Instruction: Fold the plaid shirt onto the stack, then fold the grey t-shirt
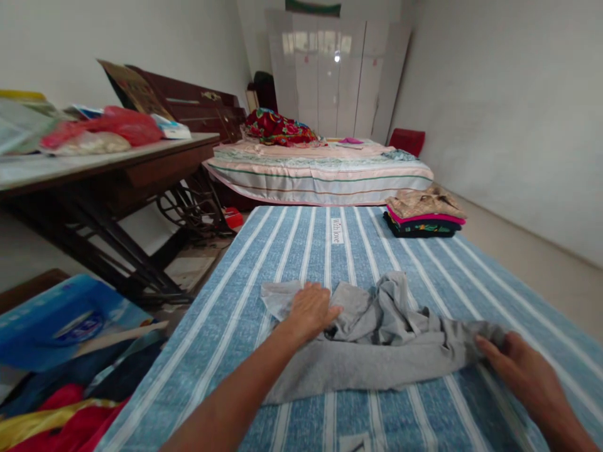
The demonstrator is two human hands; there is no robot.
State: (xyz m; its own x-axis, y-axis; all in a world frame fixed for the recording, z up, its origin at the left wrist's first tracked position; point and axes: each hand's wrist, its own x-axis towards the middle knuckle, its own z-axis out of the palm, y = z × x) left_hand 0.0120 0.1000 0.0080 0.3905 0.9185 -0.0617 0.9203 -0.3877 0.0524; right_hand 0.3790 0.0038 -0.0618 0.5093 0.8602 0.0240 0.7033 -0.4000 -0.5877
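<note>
In the lower middle of the frame, our gray garment [367, 367] lies rumpled on the blue striped cloth [287, 245]. We rest our left hand [311, 309] flat and spread on it; our right hand [527, 370], lower right, pinches its end. Folded clothes [424, 216] sit stacked right of center, beyond the garment.

Left hand [311, 309] lies palm down, thumb out; right hand [525, 370] pinches, fingers curled, forearm angled inward.
</note>
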